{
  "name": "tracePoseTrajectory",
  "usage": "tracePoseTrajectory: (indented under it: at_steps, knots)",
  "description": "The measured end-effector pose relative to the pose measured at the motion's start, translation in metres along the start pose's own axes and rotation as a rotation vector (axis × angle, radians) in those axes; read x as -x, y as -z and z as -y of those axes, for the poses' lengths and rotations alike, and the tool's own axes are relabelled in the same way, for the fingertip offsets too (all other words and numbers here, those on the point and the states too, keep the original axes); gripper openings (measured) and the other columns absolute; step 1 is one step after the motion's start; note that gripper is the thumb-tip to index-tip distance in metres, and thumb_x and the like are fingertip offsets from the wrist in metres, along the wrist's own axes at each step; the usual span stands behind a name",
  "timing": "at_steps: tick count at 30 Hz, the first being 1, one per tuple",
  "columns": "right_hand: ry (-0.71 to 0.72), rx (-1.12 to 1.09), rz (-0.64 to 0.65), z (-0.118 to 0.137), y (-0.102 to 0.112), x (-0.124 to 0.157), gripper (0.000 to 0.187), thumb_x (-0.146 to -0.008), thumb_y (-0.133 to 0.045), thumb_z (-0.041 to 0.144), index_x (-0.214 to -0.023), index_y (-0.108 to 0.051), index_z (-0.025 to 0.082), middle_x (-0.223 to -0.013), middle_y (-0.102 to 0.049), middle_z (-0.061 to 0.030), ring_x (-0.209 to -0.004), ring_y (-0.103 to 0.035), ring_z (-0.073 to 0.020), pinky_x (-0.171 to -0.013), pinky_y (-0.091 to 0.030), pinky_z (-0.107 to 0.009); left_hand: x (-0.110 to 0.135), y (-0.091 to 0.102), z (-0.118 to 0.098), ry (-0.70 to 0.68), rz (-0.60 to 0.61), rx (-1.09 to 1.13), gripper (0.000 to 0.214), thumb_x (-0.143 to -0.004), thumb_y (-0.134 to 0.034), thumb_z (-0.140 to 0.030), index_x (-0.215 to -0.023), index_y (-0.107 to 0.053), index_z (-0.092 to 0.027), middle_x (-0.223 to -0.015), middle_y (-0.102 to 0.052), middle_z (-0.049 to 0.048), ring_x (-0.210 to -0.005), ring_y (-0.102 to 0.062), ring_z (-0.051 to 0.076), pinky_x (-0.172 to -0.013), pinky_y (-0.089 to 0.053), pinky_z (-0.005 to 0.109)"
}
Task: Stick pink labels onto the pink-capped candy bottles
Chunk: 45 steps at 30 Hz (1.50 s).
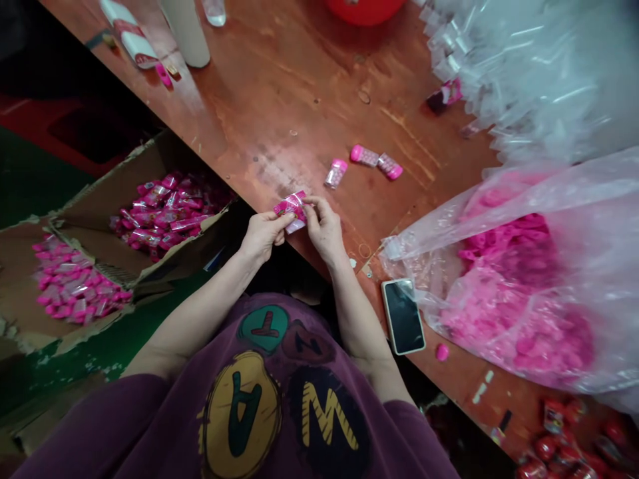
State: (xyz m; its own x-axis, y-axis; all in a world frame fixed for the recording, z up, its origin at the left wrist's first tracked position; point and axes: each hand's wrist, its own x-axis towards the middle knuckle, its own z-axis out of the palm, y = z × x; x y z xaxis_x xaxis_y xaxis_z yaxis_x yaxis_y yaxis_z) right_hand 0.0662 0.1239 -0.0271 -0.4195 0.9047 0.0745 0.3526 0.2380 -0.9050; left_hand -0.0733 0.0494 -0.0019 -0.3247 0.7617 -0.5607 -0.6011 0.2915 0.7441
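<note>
Near the table's front edge, a small pink printed packet [290, 207] is held between both hands. My left hand [264, 233] pinches its lower left side with the thumb on top. At its right edge, the fingertips of my right hand [323, 226] are closed on it. A whitish piece shows under the packet; I cannot make out what it is. Just beyond the hands lie a small clear tube with a pink cap [336, 173], a second such tube [364, 156] and a third one [390, 166].
Cardboard boxes [94, 256] at left hold many pink-capped pieces and wrapped packets. A phone [403, 316] lies at the table edge, beside a plastic bag [519, 279] of pink parts. Clear plastic pieces [519, 73] are heaped at upper right; a red basin [365, 8] stands at the back.
</note>
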Motion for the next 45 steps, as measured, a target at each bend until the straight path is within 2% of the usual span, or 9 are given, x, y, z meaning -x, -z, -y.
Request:
tracePoseTrajectory:
  at_steps: [5, 8, 11, 16, 19, 23, 31, 40, 45]
  knots:
    - [-0.1, 0.211, -0.371, -0.027, 0.031, -0.063, 0.037, -0.108, -0.041, 0.048, -0.113, -0.064, 0.019, -0.106, -0.073, -0.0113, -0.1, -0.069, -0.0234, -0.098, -0.055, -0.044, -0.002, 0.003, -0.001, -0.008, -0.095, 0.06, 0.046, -0.074, -0.092, -0.017, -0.058, -0.049, -0.017, -0.046, -0.045, -0.008, -0.035, -0.033, 0.002, -0.038, -0.022, 0.019]
    - [-0.252, 0.442, -0.348, -0.04, 0.031, -0.098, 0.047, -0.106, -0.046, 0.054, -0.13, -0.058, 0.014, -0.119, -0.072, -0.0188, -0.114, -0.07, -0.0322, -0.104, -0.053, -0.058, 0.0, 0.001, 0.001, 0.013, -0.087, 0.066, 0.048, -0.074, -0.095, -0.022, -0.059, -0.049, -0.017, -0.046, -0.043, -0.009, -0.036, -0.034, 0.002, -0.038, -0.024, 0.019]
    - [-0.171, 0.61, -0.234, -0.047, 0.024, -0.105, 0.055, -0.104, -0.051, 0.05, -0.144, -0.052, 0.012, -0.135, -0.068, -0.0243, -0.126, -0.066, -0.0385, -0.108, -0.05, -0.065, 0.003, -0.002, 0.001, 0.035, -0.06, 0.105, 0.054, -0.076, -0.096, -0.026, -0.06, -0.044, -0.019, -0.046, -0.04, -0.0102, -0.036, -0.033, 0.002, -0.038, -0.023, 0.019]
    - [-0.035, 0.199, -0.156, -0.04, 0.03, -0.036, 0.066, -0.108, -0.038, 0.066, -0.156, -0.043, 0.022, -0.11, -0.071, -0.0126, -0.093, -0.072, -0.0255, -0.084, -0.061, -0.046, 0.011, -0.001, -0.004, 0.173, -0.005, 0.208, 0.045, -0.079, -0.096, -0.025, -0.068, -0.053, -0.017, -0.054, -0.05, -0.0077, -0.038, -0.032, 0.0, -0.038, -0.022, 0.019]
    - [-0.102, -0.139, -0.064, -0.014, 0.033, 0.034, 0.067, -0.104, -0.045, 0.073, -0.16, -0.038, 0.036, -0.095, -0.066, -0.0042, -0.067, -0.064, -0.0168, -0.058, -0.054, -0.033, 0.018, -0.003, -0.002, 0.269, -0.007, 0.263, 0.036, -0.083, -0.091, -0.02, -0.073, -0.057, -0.016, -0.058, -0.054, -0.0078, -0.038, -0.029, 0.0, -0.038, -0.021, 0.019]
    - [-0.238, -0.291, -0.083, 0.022, 0.018, 0.097, 0.065, -0.101, -0.055, 0.07, -0.158, -0.04, 0.043, -0.098, -0.064, -0.0044, -0.061, -0.057, -0.0148, -0.049, -0.049, -0.03, 0.026, -0.014, 0.008, 0.283, 0.024, 0.22, 0.034, -0.087, -0.09, -0.023, -0.076, -0.058, -0.016, -0.061, -0.056, -0.0076, -0.039, -0.029, -0.001, -0.038, -0.022, 0.019]
    - [-0.265, -0.322, -0.16, 0.014, 0.005, 0.116, 0.066, -0.099, -0.062, 0.066, -0.154, -0.04, 0.035, -0.128, -0.065, -0.0114, -0.109, -0.069, -0.026, -0.074, -0.064, -0.038, 0.046, -0.036, 0.017, 0.263, 0.073, 0.034, 0.043, -0.091, -0.087, -0.039, -0.072, -0.056, -0.016, -0.053, -0.05, -0.0072, -0.038, -0.033, 0.001, -0.04, -0.025, 0.02]
    - [-0.331, -0.537, 0.002, 0.006, 0.013, 0.128, 0.07, -0.101, -0.059, 0.067, -0.159, -0.033, 0.035, -0.095, -0.067, -0.0004, -0.059, -0.057, -0.0122, -0.051, -0.055, -0.027, 0.055, -0.037, 0.027, 0.241, 0.257, -0.117, 0.055, -0.092, -0.083, -0.048, -0.059, -0.052, -0.017, -0.042, -0.046, -0.0046, -0.039, -0.044, 0.005, -0.043, -0.031, 0.02]
    - [-0.157, -0.229, -0.012, 0.002, 0.024, 0.127, 0.074, -0.101, -0.059, 0.063, -0.162, -0.035, 0.03, -0.154, -0.057, -0.0129, -0.116, -0.071, -0.0272, -0.103, -0.063, -0.05, 0.057, -0.035, 0.03, 0.289, 0.346, -0.12, 0.046, -0.092, -0.085, -0.036, -0.063, -0.056, -0.015, -0.044, -0.044, -0.0076, -0.035, -0.035, 0.001, -0.04, -0.024, 0.018]
